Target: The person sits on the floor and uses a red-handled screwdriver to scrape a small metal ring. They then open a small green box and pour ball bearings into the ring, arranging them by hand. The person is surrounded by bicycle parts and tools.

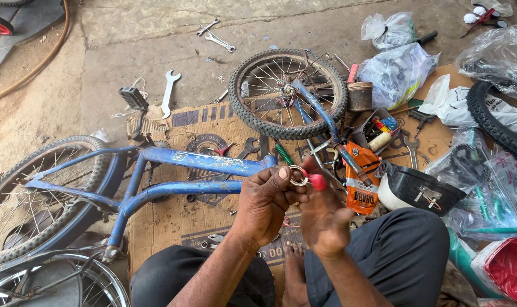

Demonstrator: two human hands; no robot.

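My left hand (pixel 264 202) pinches a small metal bearing ring (pixel 297 175) between thumb and fingers. My right hand (pixel 322 219) is right beside it, its fingertips smeared with red grease (pixel 318 182) and touching the ring. Both hands hover over the head tube end of a blue bicycle frame (pixel 198 164) that lies on flattened cardboard (pixel 173 219). The blue fork with the front wheel (pixel 287 94) lies detached just beyond my hands.
A rear wheel (pixel 39 196) stays on the frame at left. Spanners (pixel 168 91) lie on the concrete and cardboard. An orange pouch (pixel 360 179), a black saddle (pixel 420 187), a parts tray (pixel 378 129), plastic bags, a tyre (pixel 497 128) and a red grease tub (pixel 505 267) crowd the right.
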